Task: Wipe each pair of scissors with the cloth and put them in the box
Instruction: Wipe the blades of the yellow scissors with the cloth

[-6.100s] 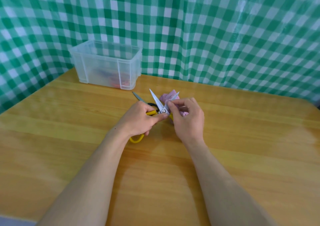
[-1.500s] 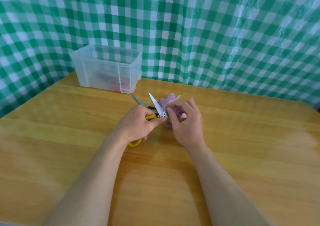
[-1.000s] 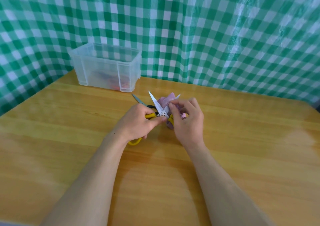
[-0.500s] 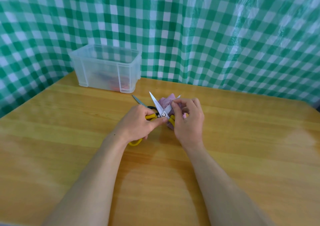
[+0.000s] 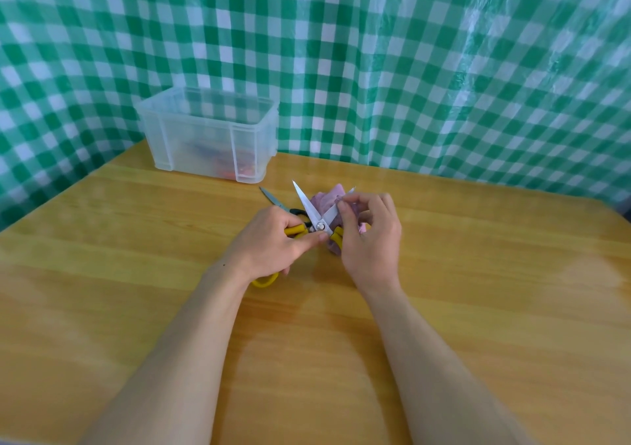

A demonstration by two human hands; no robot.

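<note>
My left hand [image 5: 269,246] grips the yellow scissors [image 5: 309,210], blades splayed away from me; my right hand [image 5: 372,243] pinches the cloth [image 5: 329,200] on the right-side blade.

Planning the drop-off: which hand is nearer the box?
Left. The left hand, holding the yellow scissors, is in front and to the right of the box; the right hand, pinching the cloth, is farther right.
</note>
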